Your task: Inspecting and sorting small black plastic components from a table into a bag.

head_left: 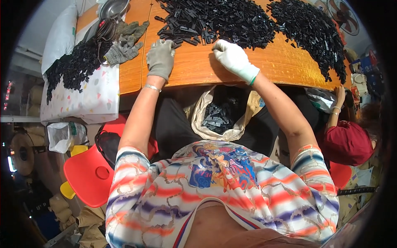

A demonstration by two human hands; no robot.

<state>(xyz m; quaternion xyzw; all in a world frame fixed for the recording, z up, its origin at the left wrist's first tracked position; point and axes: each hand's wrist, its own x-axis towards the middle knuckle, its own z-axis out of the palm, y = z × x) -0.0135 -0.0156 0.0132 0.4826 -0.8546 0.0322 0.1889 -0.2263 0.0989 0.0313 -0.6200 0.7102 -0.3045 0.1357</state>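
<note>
My left hand (161, 58), in a grey glove, rests on the orange wooden table (198, 68) with its fingertips touching small black plastic parts at the near edge of a big pile (219, 20). To the right, my right hand (233, 58) wears a white glove and reaches the same pile's edge, fingers curled over a few parts; whether it grips one is unclear. Below the table edge, between my arms, a beige plastic bag (215, 118) hangs open with several black parts inside.
A second heap of black parts (314, 29) covers the table's right side. Spare grey gloves (124, 43), a metal bowl (112, 7) and more black parts on patterned paper (78, 89) lie left. A red chair (89, 173) stands at lower left. Another person in red (347, 140) sits at right.
</note>
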